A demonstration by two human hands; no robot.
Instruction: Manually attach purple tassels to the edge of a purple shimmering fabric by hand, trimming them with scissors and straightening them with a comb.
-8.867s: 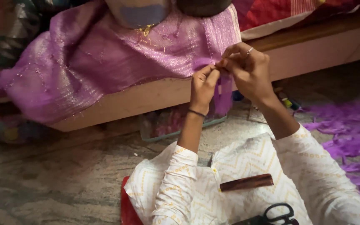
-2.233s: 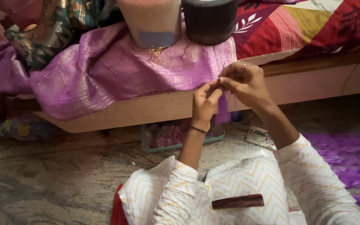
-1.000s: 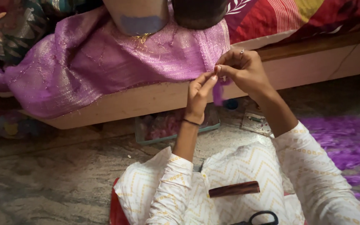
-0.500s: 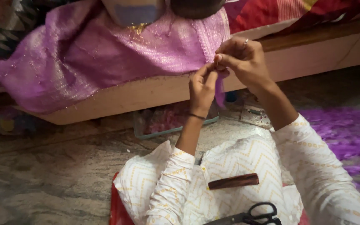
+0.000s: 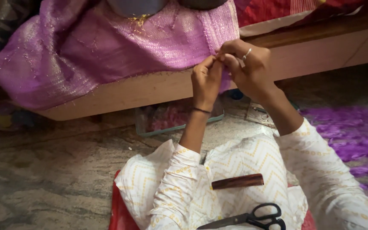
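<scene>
— Two levels make up the setting, don't they? What lies underfoot?

— Yes. Lowest is a mottled grey stone floor (image 5: 52,170), where the person sits. Above it runs the pale wooden edge of a bed frame (image 5: 120,91), and over that edge hangs a shiny purple cloth (image 5: 107,47) with glinting threads. A red patterned bedcover (image 5: 273,10) shows at the upper right. Under the frame sits a shallow clear tray (image 5: 171,117) with pinkish contents, too blurred to name.

— And to the side?

— Purple thread scraps (image 5: 354,136) are strewn over the floor at the right. On the person's lap, over the white-and-yellow garment, lie a brown comb (image 5: 237,182) and black-handled scissors (image 5: 245,218), the comb farther from the body than the scissors, the two apart.

— Now the hands. How are they set?

— Both are raised at the hanging edge of the purple cloth, right at its lower right corner. The left hand (image 5: 206,81) has fingers curled in, thumb and forefinger pinched together at the top. The right hand (image 5: 248,70), wearing a ring, is folded close too, its fingertips meeting the left's.

— What do they pinch?

— A purple fringe tuft (image 5: 224,83) at the cloth's border; a strip of it shows between the two hands. Both hands are closed tight on it, touching each other at the pinch.
</scene>
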